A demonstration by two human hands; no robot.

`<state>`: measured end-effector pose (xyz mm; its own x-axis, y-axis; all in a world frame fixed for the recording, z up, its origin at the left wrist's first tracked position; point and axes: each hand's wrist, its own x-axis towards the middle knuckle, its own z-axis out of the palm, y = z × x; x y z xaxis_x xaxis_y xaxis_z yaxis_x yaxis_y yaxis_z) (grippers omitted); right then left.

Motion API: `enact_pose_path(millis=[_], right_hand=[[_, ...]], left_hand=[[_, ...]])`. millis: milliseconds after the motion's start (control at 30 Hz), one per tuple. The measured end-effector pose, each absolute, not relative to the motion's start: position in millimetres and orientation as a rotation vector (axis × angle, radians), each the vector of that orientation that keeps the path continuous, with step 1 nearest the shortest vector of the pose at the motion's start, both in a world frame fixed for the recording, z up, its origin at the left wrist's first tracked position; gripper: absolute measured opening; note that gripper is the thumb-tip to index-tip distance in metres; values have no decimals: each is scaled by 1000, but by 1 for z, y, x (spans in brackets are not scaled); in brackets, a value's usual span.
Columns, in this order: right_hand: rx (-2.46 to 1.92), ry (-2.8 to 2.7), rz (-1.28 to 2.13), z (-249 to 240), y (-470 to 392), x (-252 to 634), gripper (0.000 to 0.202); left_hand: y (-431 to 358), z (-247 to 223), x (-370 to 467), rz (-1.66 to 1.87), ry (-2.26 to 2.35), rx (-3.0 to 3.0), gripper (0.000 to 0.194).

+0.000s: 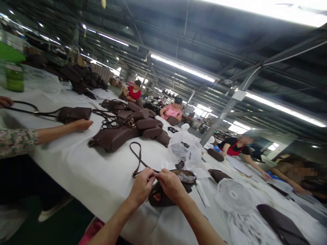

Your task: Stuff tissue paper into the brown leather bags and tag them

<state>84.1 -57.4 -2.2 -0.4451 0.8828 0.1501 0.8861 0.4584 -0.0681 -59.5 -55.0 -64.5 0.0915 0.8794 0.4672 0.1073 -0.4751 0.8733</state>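
Observation:
Both hands meet at the strap of a dark brown bag (163,199) lying near the table's front edge. My left hand (143,185) pinches the thin brown strap (139,154), which loops up and away over the white table. Right beside it, my right hand (170,183) has thumb and fingers closed on the same strap at the bag's upper edge. The bag's mouth is partly open, with grey stuffing (186,177) showing inside. What exactly lies between the fingertips is too small to make out.
Brown bags (120,136) are piled ahead. At the left a co-worker's hands hold another bag (74,114). Clear plastic (185,146) lies beyond my hands. To the right are a white fan (235,194) and a dark bag (281,221). Several people work around the table (84,177).

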Motion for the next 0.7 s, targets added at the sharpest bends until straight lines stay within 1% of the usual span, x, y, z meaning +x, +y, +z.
enact_pose_path(millis=[200, 333, 400, 567, 700], right_hand=[[-1558, -2509, -29, -3, -54, 88, 23], [-1614, -2505, -68, -4, -52, 88, 24], [-1640, -2502, -77, -3, -52, 88, 25], [-1709, -2478, -37, 3, -53, 85, 23], [-1801, -2451, -69, 6, -54, 80, 24]], left_hand=[[-40, -78, -43, 1486, 800, 1294, 4], [-38, -85, -36, 1558, 788, 1210, 7], [-39, -86, -35, 1568, 786, 1218, 7], [-42, -87, -35, 1579, 733, 1349, 18], [-42, -90, -31, 1683, 831, 1480, 15]])
